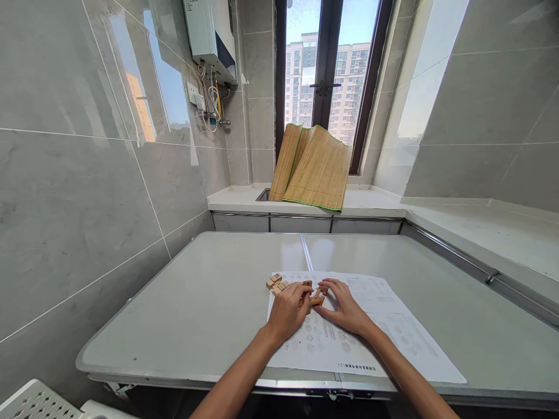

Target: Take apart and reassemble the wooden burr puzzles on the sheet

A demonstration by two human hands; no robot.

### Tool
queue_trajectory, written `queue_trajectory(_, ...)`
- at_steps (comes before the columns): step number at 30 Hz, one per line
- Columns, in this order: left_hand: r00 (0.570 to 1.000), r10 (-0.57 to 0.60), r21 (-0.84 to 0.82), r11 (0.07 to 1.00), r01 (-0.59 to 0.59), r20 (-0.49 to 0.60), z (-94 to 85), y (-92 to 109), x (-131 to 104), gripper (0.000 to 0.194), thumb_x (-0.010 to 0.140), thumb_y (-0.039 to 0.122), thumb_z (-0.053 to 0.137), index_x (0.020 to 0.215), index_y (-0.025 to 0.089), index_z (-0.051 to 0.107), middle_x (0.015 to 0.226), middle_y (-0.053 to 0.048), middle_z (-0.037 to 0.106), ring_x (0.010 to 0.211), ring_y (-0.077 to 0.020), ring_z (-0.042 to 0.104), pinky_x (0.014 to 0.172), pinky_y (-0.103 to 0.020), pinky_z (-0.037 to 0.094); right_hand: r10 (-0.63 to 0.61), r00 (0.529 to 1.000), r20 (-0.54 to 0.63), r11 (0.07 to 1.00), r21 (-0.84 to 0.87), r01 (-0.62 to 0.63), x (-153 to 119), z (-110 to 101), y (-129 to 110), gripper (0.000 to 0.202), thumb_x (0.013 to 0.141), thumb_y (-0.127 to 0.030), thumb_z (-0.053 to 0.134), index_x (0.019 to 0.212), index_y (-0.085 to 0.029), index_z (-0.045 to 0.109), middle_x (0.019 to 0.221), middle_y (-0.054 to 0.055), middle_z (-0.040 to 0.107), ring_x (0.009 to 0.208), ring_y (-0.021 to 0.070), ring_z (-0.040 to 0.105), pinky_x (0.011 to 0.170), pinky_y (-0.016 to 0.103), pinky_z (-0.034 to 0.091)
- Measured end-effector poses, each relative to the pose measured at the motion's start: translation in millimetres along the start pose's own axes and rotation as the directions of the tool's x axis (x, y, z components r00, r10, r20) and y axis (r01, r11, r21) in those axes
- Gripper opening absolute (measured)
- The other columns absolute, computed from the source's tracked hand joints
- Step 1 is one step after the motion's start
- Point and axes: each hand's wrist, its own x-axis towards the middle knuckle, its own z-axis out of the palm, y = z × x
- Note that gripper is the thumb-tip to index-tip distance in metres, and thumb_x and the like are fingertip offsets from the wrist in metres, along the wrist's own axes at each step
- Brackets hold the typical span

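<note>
The left hand (289, 309) and right hand (346, 311) are bare, with slender fingers (335, 285) and narrow wrists (365, 329). Both forearms (241, 375) are bare too, slim and smooth in outline, and they broaden gradually from the wrists to the bottom edge of the view. The fingernails are too small to make out in any detail.

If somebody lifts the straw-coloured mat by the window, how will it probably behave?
The mat would probably bend or unfold, since it already stands folded and curved. It looks light, apparently made of thin strips. It might slide, as it seems only to lean at the window.
</note>
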Motion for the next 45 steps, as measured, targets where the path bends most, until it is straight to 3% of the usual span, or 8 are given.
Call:
queue_trajectory(9,0.998,-0.061,-0.043,0.997,0.063,0.030,-1.8,1,2,0.020,0.099,0.020,0.051,0.115,0.023,0.063,0.115,-0.008,0.071,0.099,-0.0230,0.070,0.086,-0.038,0.056,-0.065,0.998,0.021,0.986,0.154,0.061,1,-7,-18,0.028,0.088,-0.053,0.070,0.108,-0.035,0.077,0.126,0.008,0.064,0.128,0.0342,0.051,0.110,0.057,0.042)
queue_trajectory(17,0.995,-0.069,-0.168,0.982,0.081,0.078,-5.9,4,2,0.019,0.102,0.021,0.049,0.116,0.024,0.062,0.118,-0.006,0.071,0.108,-0.0223,0.068,0.091,-0.035,0.055,-0.100,0.993,0.062,0.985,0.149,0.090,0,-7,-14,0.029,0.095,-0.055,0.061,0.111,-0.037,0.077,0.123,0.008,0.065,0.124,0.0330,0.053,0.107,0.055,0.044)
queue_trajectory(24,0.989,-0.092,-0.115,0.988,0.105,0.115,-6.3,2,2,0.020,0.104,0.022,0.040,0.112,0.024,0.058,0.118,-0.008,0.068,0.106,-0.0233,0.067,0.089,-0.037,0.053,-0.076,0.996,0.051,0.988,0.142,0.068,1,-9,-14,0.026,0.096,-0.052,0.061,0.108,-0.035,0.075,0.122,0.008,0.062,0.123,0.0319,0.053,0.108,0.053,0.044)
queue_trajectory(28,0.981,-0.161,-0.093,0.981,0.171,0.109,-0.9,-4,-1,0.017,0.103,0.022,0.041,0.119,0.023,0.048,0.107,-0.008,0.071,0.090,-0.0239,0.071,0.076,-0.036,0.054,-0.064,0.997,0.034,0.985,0.162,0.057,2,-10,-15,0.026,0.093,-0.053,0.064,0.105,-0.033,0.075,0.119,0.008,0.063,0.119,0.0314,0.056,0.106,0.052,0.045)
queue_trajectory(32,0.979,-0.174,-0.132,0.973,0.188,0.108,1.5,-7,-3,0.036,0.103,0.022,0.042,0.137,0.023,0.031,0.108,-0.008,0.074,0.088,-0.0247,0.073,0.075,-0.037,0.053,-0.035,0.999,0.041,0.981,0.192,0.027,3,-11,-15,0.028,0.088,-0.055,0.069,0.101,-0.030,0.075,0.114,0.008,0.064,0.113,0.0307,0.059,0.104,0.050,0.047)
queue_trajectory(35,0.975,-0.168,-0.103,0.978,0.184,0.144,1.8,-9,-4,0.041,0.103,0.023,0.041,0.142,0.023,0.029,0.107,-0.008,0.076,0.088,-0.0250,0.073,0.074,-0.035,0.052,-0.021,0.998,0.066,0.981,0.195,0.008,4,-11,-15,0.029,0.086,-0.055,0.071,0.097,-0.029,0.074,0.112,0.007,0.065,0.112,0.0300,0.059,0.104,0.049,0.046)
queue_trajectory(39,0.963,-0.157,0.016,0.987,0.158,0.217,4.3,-14,-7,0.021,0.102,0.025,0.043,0.122,0.022,0.048,0.092,-0.007,0.075,0.079,-0.0262,0.072,0.063,-0.031,0.047,-0.023,0.995,0.093,0.982,0.189,0.006,3,-12,-18,0.025,0.086,-0.052,0.072,0.090,-0.027,0.071,0.112,0.007,0.065,0.114,0.0297,0.058,0.105,0.050,0.046)
queue_trajectory(45,0.959,-0.172,0.027,0.985,0.171,0.226,5.1,-16,-7,0.010,0.101,0.029,0.045,0.102,0.023,0.053,0.079,-0.004,0.070,0.069,-0.0246,0.068,0.057,-0.030,0.041,-0.030,0.997,0.074,0.978,0.206,0.015,1,-13,-21,0.024,0.084,-0.052,0.074,0.086,-0.028,0.071,0.111,0.006,0.066,0.110,0.0294,0.060,0.101,0.049,0.049)
